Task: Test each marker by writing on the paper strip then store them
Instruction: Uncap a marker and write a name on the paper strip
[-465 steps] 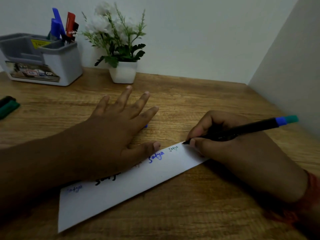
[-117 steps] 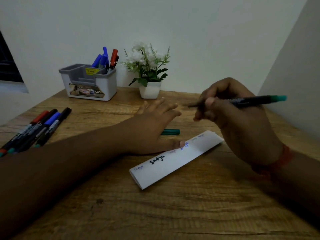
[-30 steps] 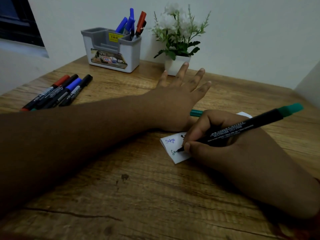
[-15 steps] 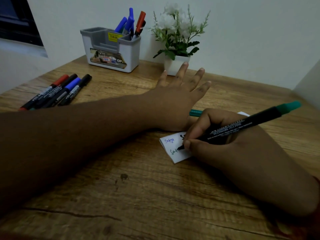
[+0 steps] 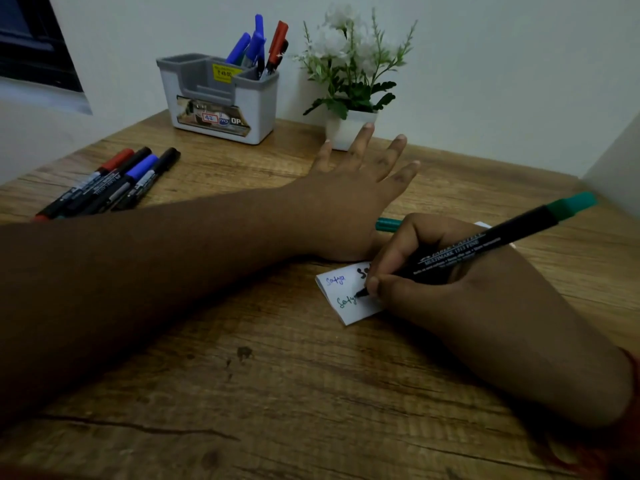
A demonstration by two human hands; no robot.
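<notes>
**On the wooden bench, a green-ended marker meets the paper strip**

Near the middle of the bench [image 5: 277, 393], in the head view, the right hand [image 5: 450, 289] pinches a black marker [image 5: 485, 247] with a green end, its tip touching the white paper strip [image 5: 343, 306] beside a line of green handwriting. Blue writing sits above it on the strip. The left hand [image 5: 353, 199] lies flat with fingers spread and straight, its heel resting on the strip's far part. A green cap [image 5: 388, 224] shows just beyond, between the two hands. Four markers [image 5: 114, 183] lie side by side at the left of the bench, well apart from the strip. At the back stands a grey-and-white pen holder [image 5: 221, 98] with blue and red markers upright in it, beside a white potted plant [image 5: 349, 74].
</notes>
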